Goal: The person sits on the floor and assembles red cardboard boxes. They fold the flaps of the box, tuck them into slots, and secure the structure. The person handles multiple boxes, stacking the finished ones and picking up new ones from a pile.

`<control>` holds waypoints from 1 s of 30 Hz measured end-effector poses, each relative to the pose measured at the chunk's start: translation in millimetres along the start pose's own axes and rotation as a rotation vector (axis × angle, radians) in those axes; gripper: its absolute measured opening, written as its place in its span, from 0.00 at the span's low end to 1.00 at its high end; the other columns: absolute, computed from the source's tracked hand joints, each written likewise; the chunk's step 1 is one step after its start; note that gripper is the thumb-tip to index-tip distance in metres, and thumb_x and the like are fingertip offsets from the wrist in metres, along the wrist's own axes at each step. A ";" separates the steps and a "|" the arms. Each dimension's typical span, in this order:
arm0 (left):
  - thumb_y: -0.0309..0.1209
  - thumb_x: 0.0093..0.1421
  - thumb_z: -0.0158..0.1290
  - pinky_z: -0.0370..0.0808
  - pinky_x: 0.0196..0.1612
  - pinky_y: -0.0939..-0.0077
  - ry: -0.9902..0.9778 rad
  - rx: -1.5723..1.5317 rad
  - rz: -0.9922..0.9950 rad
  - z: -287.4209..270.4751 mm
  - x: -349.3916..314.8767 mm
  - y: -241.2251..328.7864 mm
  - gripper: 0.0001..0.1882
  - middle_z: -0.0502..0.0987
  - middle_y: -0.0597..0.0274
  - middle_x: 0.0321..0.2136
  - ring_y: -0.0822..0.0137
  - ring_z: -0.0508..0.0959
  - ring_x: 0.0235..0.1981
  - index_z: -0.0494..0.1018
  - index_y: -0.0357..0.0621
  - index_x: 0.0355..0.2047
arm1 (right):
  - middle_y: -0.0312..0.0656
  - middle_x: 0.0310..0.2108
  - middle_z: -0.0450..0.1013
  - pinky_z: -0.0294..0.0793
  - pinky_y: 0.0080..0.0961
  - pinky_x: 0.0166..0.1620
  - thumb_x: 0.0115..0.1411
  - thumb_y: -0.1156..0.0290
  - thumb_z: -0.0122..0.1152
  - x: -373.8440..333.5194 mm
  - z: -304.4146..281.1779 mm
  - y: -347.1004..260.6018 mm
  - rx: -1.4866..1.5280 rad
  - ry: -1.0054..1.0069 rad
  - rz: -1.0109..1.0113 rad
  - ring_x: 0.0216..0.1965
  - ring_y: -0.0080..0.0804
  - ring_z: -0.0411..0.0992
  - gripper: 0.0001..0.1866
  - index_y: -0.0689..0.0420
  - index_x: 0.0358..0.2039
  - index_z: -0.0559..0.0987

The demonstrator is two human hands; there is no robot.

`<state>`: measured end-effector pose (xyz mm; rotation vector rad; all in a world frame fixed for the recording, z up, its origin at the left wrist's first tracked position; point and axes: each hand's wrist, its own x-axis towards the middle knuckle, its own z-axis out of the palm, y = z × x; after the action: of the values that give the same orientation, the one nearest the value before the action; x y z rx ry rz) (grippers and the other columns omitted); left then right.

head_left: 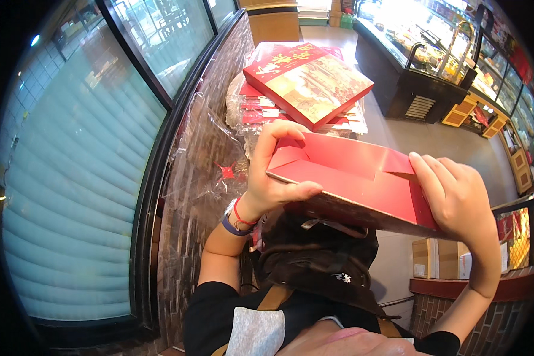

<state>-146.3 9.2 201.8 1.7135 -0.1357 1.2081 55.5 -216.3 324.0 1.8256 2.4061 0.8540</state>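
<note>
A: What is lying left of the grip?
B: Clear plastic wrap (pixel 187 169) is lying there, so I'd be keeping it out of the fold

A: And the left hand (pixel 279 169)?
B: It's pinching the left end of an open red box (pixel 356 181), thumb at the near edge, fingers at the far corner

A: Where is the box sitting?
B: Between both hands, with a closed gift box (pixel 320 83) resting just beyond

A: The right hand (pixel 454 193)?
B: It's clasping the right end, thumb hidden; I'd be pressing both ends evenly, so the walls are standing square
</note>
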 end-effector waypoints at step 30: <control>0.27 0.44 0.67 0.67 0.55 0.69 -0.011 0.087 -0.169 12.4 -6.0 33.6 0.20 0.69 0.55 0.46 0.62 0.71 0.48 0.73 0.40 0.37 | 0.48 0.30 0.74 0.73 0.25 0.28 0.49 0.75 0.60 13.9 13.0 -17.4 -0.113 0.123 -0.173 0.28 0.33 0.74 0.18 0.74 0.40 0.77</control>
<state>-160.6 -19.5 218.9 1.7695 0.0552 1.0937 39.7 -201.5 310.0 1.5424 2.4835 1.0887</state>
